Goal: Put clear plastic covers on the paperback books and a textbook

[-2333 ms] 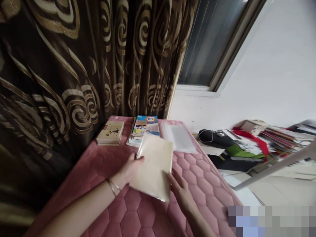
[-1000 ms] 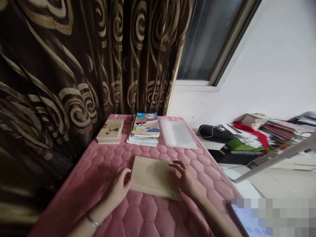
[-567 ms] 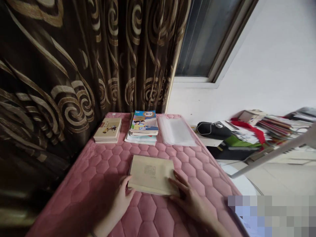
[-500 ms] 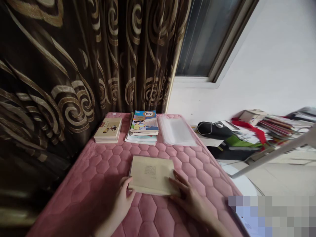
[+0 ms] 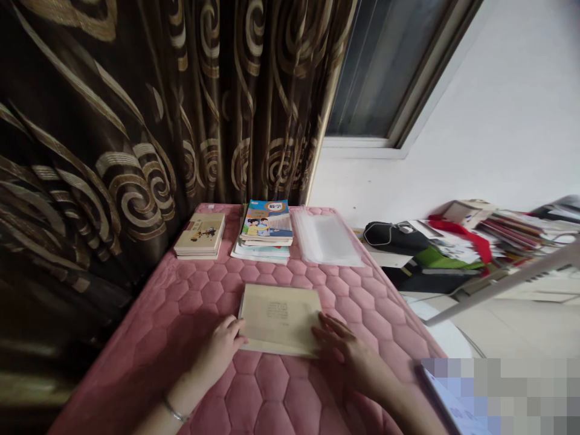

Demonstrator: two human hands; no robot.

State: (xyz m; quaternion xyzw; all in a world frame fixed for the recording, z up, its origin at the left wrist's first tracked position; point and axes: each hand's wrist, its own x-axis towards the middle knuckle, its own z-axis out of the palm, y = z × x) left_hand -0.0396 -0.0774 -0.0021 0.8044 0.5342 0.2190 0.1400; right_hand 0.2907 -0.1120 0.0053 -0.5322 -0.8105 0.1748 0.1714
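Note:
A cream-coloured book [image 5: 278, 317] lies flat on the pink quilted surface [image 5: 190, 302], back cover up with a small block of print. My left hand [image 5: 217, 350] rests at the book's near left corner, fingers loosely curled and touching its edge. My right hand [image 5: 348, 350] lies flat at the near right corner, fingers stretched out onto the cover. Neither hand lifts the book.
At the far end lie a tan book stack [image 5: 200, 234], a stack topped by a colourful textbook [image 5: 267, 222] and clear plastic sleeves [image 5: 327, 238]. A dark patterned curtain [image 5: 136, 121] hangs on the left. Right of the surface, a cluttered desk [image 5: 453, 254] holds a black pouch and papers.
The book was held tilted in the air and has since been laid flat on the pink surface. Both hands have slid back to its near corners.

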